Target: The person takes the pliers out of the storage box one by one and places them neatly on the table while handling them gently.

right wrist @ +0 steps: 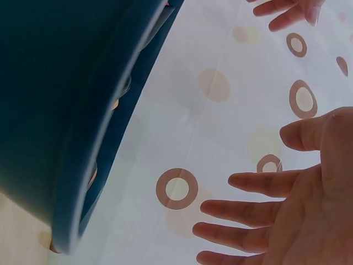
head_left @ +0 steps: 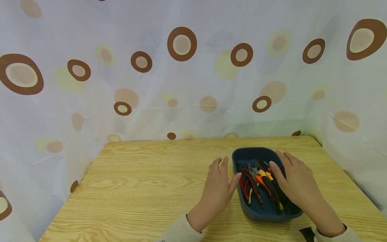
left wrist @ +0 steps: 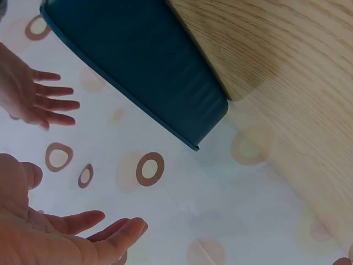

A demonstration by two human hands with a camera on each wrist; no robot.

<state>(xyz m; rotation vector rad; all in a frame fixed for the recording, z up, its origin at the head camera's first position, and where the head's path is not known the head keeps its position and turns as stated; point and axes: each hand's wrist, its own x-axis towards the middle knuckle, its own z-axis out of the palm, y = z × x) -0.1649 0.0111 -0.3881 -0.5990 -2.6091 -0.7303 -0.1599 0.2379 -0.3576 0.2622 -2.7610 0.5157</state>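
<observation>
A dark blue plastic bin (head_left: 267, 217) stands on the right part of the table, holding several pliers. Among them are red-and-black handled pliers (head_left: 253, 184) on the left and orange-and-black handled pliers (head_left: 263, 183) in the middle. My left hand (head_left: 215, 190) is raised by the bin's left side, fingers extended and thumb apart. Over the right side hovers my right hand (head_left: 299, 183), fingers loosely extended, hiding part of the rim and contents. Neither hand holds anything. Both wrist views show the bin's outer wall (left wrist: 138, 66) with the hands apart from it.
The wood-grain table (head_left: 145, 188) stretches to the left of the bin. Behind it and at both sides hangs a white curtain (head_left: 193, 84) with brown and beige circles. A small black piece (head_left: 307, 233) shows by the right sleeve.
</observation>
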